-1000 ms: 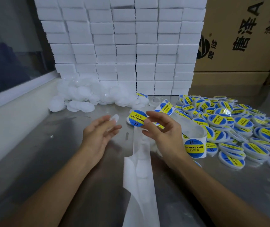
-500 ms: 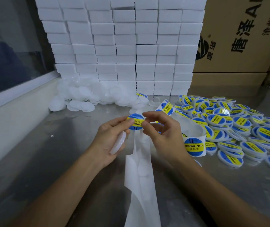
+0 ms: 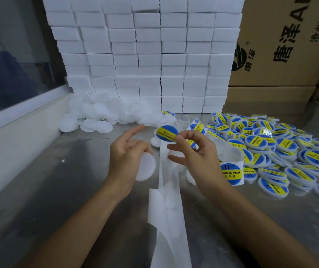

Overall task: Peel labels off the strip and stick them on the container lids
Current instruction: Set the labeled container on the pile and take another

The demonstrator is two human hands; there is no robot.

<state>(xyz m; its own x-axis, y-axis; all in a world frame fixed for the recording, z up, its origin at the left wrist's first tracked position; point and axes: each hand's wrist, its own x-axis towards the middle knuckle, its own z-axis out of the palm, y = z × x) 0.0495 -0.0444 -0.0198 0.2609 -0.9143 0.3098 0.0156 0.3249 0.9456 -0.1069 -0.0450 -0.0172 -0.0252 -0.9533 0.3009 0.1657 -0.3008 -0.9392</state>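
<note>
My right hand [image 3: 197, 157] pinches a round blue-and-yellow label [image 3: 166, 132] by its edge, held up above the table. My left hand [image 3: 124, 157] grips a plain white round lid [image 3: 145, 169] low in its palm, with the index finger stretched out towards the label. The white backing strip [image 3: 166, 209] runs from between my hands down to the bottom of the view, and its rolled end with more labels [image 3: 230, 171] stands just right of my right hand. Label and lid are apart.
A heap of labelled lids [image 3: 282, 149] covers the table at the right. Unlabelled white lids [image 3: 100, 117] lie piled at the back left, under a wall of stacked white boxes [image 3: 145, 55]. Cardboard cartons [image 3: 282, 45] stand at the back right. A window ledge [image 3: 19, 120] borders the left.
The label has come free of my left fingers and now hangs from my right hand alone, a little higher. My left hand has drawn back slightly with the white lid.
</note>
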